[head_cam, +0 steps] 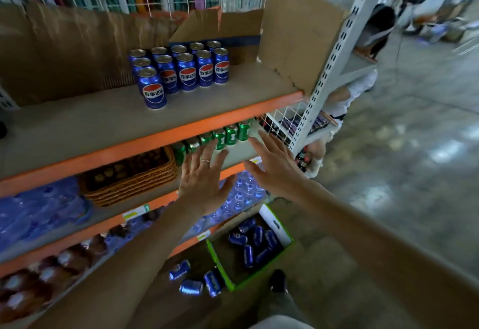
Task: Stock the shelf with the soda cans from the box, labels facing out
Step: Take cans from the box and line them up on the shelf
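Warehouse-style aisle, concrete floor, orange-edged metal shelving (pixel 166 134) with cardboard lining the back of the top tier. Blue soda cans on the shelf (pixel 181 69) stand upright in a tight block near the middle, logos toward the aisle, one front can (pixel 153 89) set forward to start a new row; judged as the stocked part of the job. Green-sided box (pixel 278 227) sits open on the floor at the shelf foot, several blue cans in the box (pixel 255 242) lying loose on their sides, so supply remains. Four loose cans on the floor (pixel 195 278) lie just beside the box, outside it. Left hand (pixel 204 175) and right hand (pixel 274 165) are both in mid-air in front of the second tier, fingers spread and straight, holding nothing, near a row of green cans (pixel 220 137) but contact unclear. Left hand wears a ring. Wicker basket (pixel 129 175) sits left of the green cans. Likely between placements; next move calls for a reach down to the box. Motion blur softens lower shelves.
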